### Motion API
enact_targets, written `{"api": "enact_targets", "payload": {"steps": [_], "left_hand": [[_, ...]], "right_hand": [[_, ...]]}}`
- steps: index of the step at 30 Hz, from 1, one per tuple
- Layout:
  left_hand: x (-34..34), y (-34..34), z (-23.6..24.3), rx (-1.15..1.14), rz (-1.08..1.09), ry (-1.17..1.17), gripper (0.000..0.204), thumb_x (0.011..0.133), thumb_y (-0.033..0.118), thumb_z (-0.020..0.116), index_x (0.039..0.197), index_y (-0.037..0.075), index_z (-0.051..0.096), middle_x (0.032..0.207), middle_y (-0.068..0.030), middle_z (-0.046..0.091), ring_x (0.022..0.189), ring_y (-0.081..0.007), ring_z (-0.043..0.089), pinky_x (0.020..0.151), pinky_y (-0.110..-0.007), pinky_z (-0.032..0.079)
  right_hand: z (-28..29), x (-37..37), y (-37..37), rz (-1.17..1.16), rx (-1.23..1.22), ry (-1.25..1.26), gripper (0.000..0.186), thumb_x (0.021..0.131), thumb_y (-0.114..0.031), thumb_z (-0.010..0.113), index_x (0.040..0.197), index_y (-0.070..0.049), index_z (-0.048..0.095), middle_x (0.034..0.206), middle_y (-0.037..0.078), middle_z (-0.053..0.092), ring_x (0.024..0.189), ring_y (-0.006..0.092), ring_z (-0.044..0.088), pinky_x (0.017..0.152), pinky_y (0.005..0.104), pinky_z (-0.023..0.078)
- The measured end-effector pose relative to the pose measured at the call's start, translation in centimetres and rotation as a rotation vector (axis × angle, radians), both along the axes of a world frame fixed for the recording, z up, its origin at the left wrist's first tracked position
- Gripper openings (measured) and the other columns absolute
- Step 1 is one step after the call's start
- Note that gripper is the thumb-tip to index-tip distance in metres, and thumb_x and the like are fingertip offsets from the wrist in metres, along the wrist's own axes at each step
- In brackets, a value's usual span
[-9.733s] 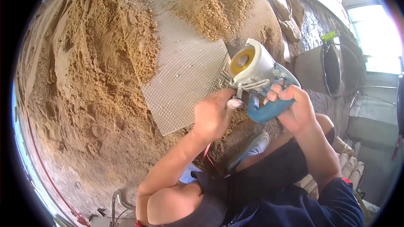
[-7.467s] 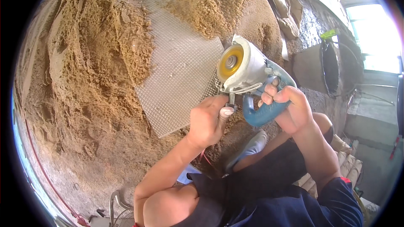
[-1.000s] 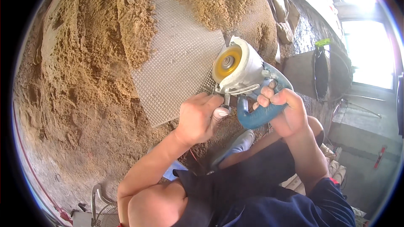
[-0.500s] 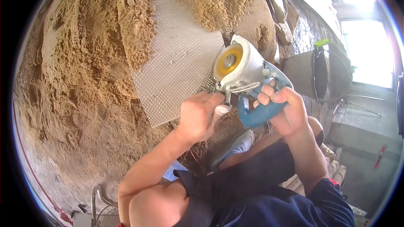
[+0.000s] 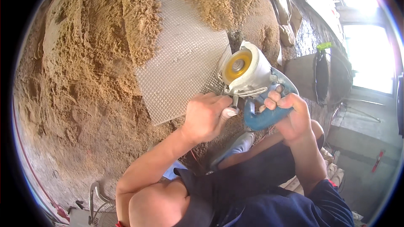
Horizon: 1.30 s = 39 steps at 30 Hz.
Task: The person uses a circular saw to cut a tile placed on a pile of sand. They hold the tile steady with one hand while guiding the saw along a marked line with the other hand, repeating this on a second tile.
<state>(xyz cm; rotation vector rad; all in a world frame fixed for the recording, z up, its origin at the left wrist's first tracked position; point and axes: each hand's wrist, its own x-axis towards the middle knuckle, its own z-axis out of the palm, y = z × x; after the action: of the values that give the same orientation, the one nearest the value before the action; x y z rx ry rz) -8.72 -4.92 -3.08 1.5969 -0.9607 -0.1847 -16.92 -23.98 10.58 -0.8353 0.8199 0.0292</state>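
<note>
So compared with half a second ago, the blue handheld power tool with a rounded white guard (image 5: 260, 75) has crept a bit nearer the person along the edge of the pale grey rectangular slab with a raised grid pattern (image 5: 181, 71). Both hands came along with it, and the grips look just the same.

Left hand (image 5: 206, 117) is clenched, thumb and fingers pinched on the short grey metal piece (image 5: 235, 100) under the guard. Right hand (image 5: 290, 111) is wrapped round the thick blue loop handle (image 5: 259, 122), so yeah, neither one has let go. The tool sits right at the slab's right-hand edge, its round golden-yellow hub (image 5: 238, 64) facing up and to the left.

Headcount: one tool, one hub, one slab, two hands. Two heaps of brown crumbly sand, a big one left of the slab (image 5: 101, 38) and a smaller one at its upper right (image 5: 225, 2). Plus one dark grey bucket lying on its side (image 5: 301, 73), with one bright green piece (image 5: 324, 46) at its rim, and one light grey shoe (image 5: 237, 147) below the tool
</note>
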Motion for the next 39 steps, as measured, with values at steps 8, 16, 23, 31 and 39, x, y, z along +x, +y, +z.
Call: {"api": "enact_targets", "payload": {"steps": [8, 16, 23, 31, 39], "left_hand": [[-0.3, 0.6, -0.5, 0.033, 0.040, -0.018, 0.025, 0.090, 0.031, 0.064, 0.092, 0.006, 0.061, 0.068, -0.0088, 0.057, 0.063, -0.0317, 0.056, 0.057, -0.043, 0.043], [-0.6, 0.6, 0.0, 0.066, 0.031, -0.028, 0.026, 0.091, 0.033, 0.064, 0.090, 0.008, 0.061, 0.068, -0.0070, 0.057, 0.063, -0.0304, 0.056, 0.057, -0.043, 0.042], [-0.9, 1.0, -0.4, 0.016, 0.030, -0.017, 0.031, 0.093, 0.038, 0.061, 0.089, 0.007, 0.061, 0.065, -0.0086, 0.055, 0.058, -0.0310, 0.054, 0.055, -0.043, 0.041], [-1.2, 1.0, -0.4, 0.044, 0.029, -0.023, 0.032, 0.093, 0.039, 0.061, 0.088, 0.007, 0.061, 0.065, -0.0077, 0.053, 0.058, -0.0296, 0.054, 0.055, -0.042, 0.041], [-1.6, 0.8, -0.3, 0.018, -0.023, -0.018, 0.026, 0.090, 0.034, 0.064, 0.088, 0.008, 0.061, 0.068, -0.0065, 0.055, 0.062, -0.0292, 0.055, 0.056, -0.042, 0.041]], "right_hand": [[-0.5, 0.6, 0.2, 0.037, 0.006, -0.013, 0.026, 0.076, 0.000, 0.049, 0.101, -0.006, 0.052, 0.085, 0.003, 0.047, 0.085, 0.0199, 0.048, 0.083, 0.0376, 0.043], [-0.2, -0.3, 0.4, -0.020, -0.004, 0.036, 0.023, 0.075, 0.001, 0.049, 0.096, -0.007, 0.052, 0.085, 0.003, 0.046, 0.084, 0.0208, 0.048, 0.081, 0.0368, 0.042], [0.3, -0.1, 0.7, 0.012, 0.018, 0.020, 0.026, 0.076, 0.001, 0.048, 0.100, -0.008, 0.052, 0.085, 0.002, 0.047, 0.083, 0.0199, 0.048, 0.080, 0.0379, 0.044], [0.1, -0.5, 0.5, 0.022, 0.005, 0.068, 0.027, 0.076, 0.001, 0.049, 0.101, -0.009, 0.053, 0.086, 0.002, 0.050, 0.084, 0.0200, 0.049, 0.081, 0.0374, 0.044], [0.4, -1.3, 0.6, -0.001, 0.014, 0.053, 0.026, 0.076, 0.002, 0.048, 0.099, -0.009, 0.053, 0.087, 0.002, 0.049, 0.084, 0.0203, 0.050, 0.082, 0.0386, 0.045]]}}
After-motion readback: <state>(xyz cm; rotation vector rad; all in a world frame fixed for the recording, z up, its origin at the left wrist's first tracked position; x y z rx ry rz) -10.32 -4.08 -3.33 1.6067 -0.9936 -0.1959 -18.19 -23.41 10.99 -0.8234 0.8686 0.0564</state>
